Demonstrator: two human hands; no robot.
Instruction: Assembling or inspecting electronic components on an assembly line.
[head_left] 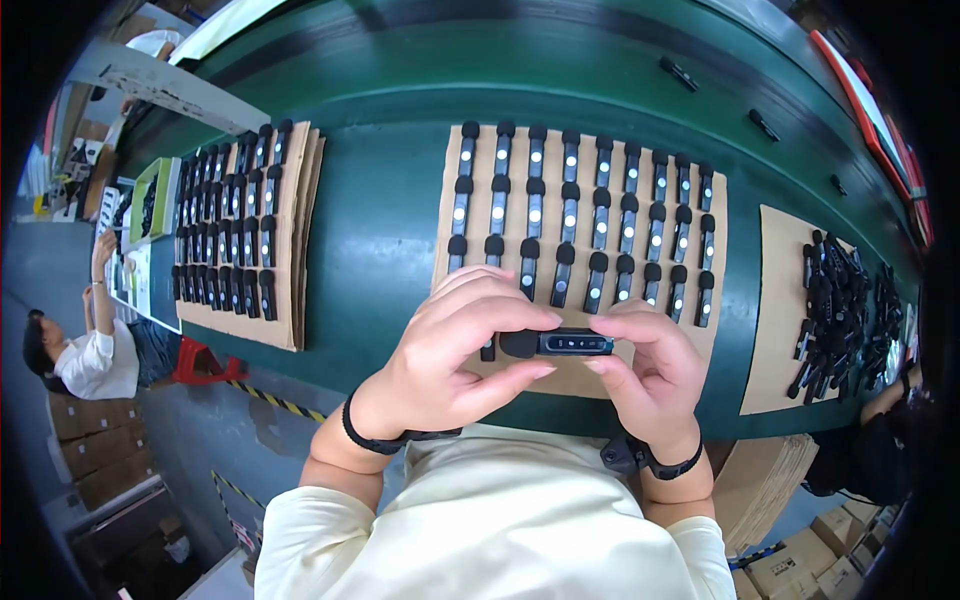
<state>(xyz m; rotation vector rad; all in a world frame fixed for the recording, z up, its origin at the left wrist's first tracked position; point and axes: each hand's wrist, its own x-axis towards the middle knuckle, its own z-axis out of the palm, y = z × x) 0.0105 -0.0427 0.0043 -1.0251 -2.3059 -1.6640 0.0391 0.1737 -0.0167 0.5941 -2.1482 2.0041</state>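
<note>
Just in front of my body I hold a small black microphone with a foam tip. It lies sideways, foam end to the left, with a row of small marks on its upward face. My left hand has thumb and index finger at its foam end and middle. The thumb and index finger of my right hand grip its other end. Beneath and beyond my hands, a cardboard sheet bears rows of similar microphones, most with a pale round spot. My hands hide part of the nearest row.
To the left, stacked cardboard sheets carry more rows of microphones. At right, a heap of loose microphones covers another sheet. Single ones lie on the green belt. A co-worker reaches toward a green tray at far left.
</note>
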